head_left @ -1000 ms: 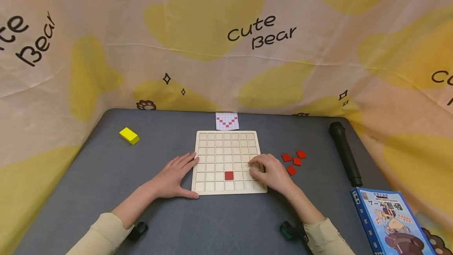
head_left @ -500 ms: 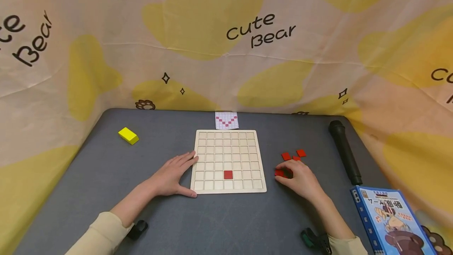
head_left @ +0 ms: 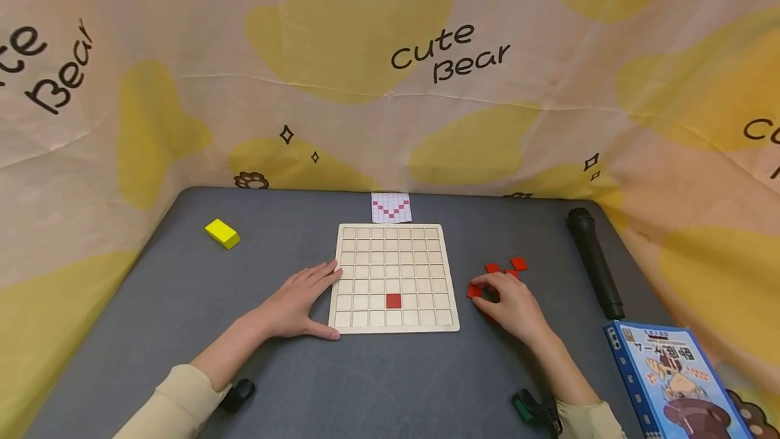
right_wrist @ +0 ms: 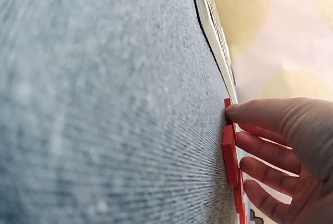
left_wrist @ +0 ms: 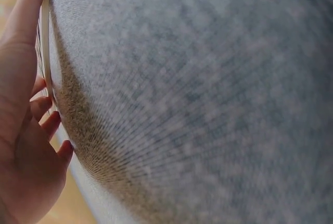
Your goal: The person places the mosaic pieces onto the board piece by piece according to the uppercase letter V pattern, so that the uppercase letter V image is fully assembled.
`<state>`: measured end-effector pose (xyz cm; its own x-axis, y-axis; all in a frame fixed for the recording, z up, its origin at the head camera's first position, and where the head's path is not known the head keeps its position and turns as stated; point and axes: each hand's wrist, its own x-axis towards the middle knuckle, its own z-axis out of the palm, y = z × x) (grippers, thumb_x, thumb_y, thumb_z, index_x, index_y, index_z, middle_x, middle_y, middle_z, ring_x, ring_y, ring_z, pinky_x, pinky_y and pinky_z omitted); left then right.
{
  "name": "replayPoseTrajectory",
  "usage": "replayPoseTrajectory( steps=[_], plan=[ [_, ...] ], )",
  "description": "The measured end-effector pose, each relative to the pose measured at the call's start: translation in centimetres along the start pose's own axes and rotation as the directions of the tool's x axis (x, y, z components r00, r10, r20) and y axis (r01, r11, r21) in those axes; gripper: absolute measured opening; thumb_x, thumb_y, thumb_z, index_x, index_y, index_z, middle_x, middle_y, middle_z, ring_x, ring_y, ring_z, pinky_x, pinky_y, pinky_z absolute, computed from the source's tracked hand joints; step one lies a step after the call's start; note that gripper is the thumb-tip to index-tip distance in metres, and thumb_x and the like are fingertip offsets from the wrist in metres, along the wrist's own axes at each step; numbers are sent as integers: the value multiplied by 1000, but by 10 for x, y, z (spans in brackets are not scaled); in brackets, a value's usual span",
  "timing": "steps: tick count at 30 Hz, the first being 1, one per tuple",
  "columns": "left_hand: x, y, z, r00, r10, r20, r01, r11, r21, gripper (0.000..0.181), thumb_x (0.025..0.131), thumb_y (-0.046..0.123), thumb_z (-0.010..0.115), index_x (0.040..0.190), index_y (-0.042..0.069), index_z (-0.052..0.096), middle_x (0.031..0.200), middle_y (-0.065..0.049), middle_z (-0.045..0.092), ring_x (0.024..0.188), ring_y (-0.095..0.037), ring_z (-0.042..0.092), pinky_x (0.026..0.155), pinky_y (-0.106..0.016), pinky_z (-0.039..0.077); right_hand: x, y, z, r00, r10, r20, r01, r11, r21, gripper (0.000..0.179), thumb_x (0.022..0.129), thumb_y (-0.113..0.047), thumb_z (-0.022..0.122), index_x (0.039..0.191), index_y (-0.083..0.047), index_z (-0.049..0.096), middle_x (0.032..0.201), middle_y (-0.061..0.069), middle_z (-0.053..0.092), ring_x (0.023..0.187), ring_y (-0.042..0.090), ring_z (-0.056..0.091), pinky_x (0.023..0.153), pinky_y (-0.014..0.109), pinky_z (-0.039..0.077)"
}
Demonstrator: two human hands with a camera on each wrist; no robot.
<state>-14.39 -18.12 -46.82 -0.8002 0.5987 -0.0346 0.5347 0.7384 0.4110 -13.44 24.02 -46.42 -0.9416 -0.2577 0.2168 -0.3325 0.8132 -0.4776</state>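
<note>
A pale gridded board [head_left: 363,285] lies on the grey table, with one red square tile [head_left: 393,301] set in a cell of its second row from the near edge. My left hand [head_left: 294,302] rests at the board's left edge, fingers spread and touching the rim; the left wrist view shows that hand [left_wrist: 28,125] along the edge. Right of the board, my right hand [head_left: 512,303] pinches a red tile [head_left: 474,291] between thumb and fingers. In the right wrist view the thumb [right_wrist: 250,110] is against a tile, and another red tile [right_wrist: 229,155] lies nearer the camera.
Loose red tiles [head_left: 518,263] lie just beyond the right hand. A small pattern card [head_left: 391,208] with a pink V sits behind the board. A yellow block [head_left: 222,234] is at far left; a black microphone [head_left: 594,263] and a blue box [head_left: 676,381] are on the right.
My right hand has left the board's right side, moved right to the loose tiles and taken hold of one, shifting it slightly left. The left hand has stayed at the board.
</note>
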Motion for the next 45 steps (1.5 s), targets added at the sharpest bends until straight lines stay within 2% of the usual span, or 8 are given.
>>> replayPoseTrajectory(
  steps=[7, 17, 24, 31, 39, 45],
  plan=[
    [0, 1, 0, 1000, -13, -14, 12, 1000, -22, 104, 76, 68, 69, 153, 9, 31, 160, -10, 24, 145, -32, 23, 113, -55, 21, 1, 2, -2, 1000, 16, 2, -16, 1000, -13, 27, 78, -13, 82, 103, -13, 73, 98, 0, 69, 89, 21, 59, 77, 42, 49],
    [4, 3, 1, 1000, -6, -30, 5, 999, -39, 104, 74, 67, 72, 151, 7, 36, 158, -14, 26, 143, -36, 24, 110, -59, 24, 4, 0, 2, 1000, 19, 0, -19, 1000, 12, 27, 78, -16, 82, 104, -14, 73, 98, -2, 69, 86, 17, 58, 76, 38, 50],
    [7, 2, -1, 1000, -7, -30, 6, 999, -35, 107, 71, 67, 75, 149, 4, 38, 157, -14, 28, 143, -36, 22, 108, -60, 26, 17, -17, 10, 1000, -26, -1, 26, 996, 84, 28, 78, -17, 83, 105, -14, 74, 96, -3, 69, 85, 14, 60, 76, 36, 52],
    [8, 3, -1, 999, -1, -43, -1, 1000, -31, 106, 73, 66, 73, 149, 3, 38, 155, -15, 31, 139, -35, 31, 109, -57, 28, 33, -41, 26, 996, -81, 28, 76, 984, 159, 25, 79, -17, 80, 103, -15, 74, 89, -3, 66, 83, 16, 55, 71, 33, 47],
    [10, 3, 0, 1000, -15, -25, 14, 999, -46, 105, 73, 65, 74, 150, 4, 36, 155, -15, 30, 139, -35, 30, 109, -57, 27, 44, -64, 43, 991, -113, 67, 96, 970, 225, 25, 82, -18, 78, 106, -14, 74, 99, -4, 69, 86, 14, 57, 76, 31, 49],
    [9, 2, 0, 1000, -12, -28, 11, 999, -46, 106, 74, 66, 73, 150, 4, 35, 155, -16, 29, 139, -36, 30, 109, -58, 27, 51, -76, 56, 986, -150, 70, 123, 947, 297, 25, 82, -16, 78, 106, -13, 74, 96, -3, 69, 84, 15, 58, 76, 29, 49]
  ],
)
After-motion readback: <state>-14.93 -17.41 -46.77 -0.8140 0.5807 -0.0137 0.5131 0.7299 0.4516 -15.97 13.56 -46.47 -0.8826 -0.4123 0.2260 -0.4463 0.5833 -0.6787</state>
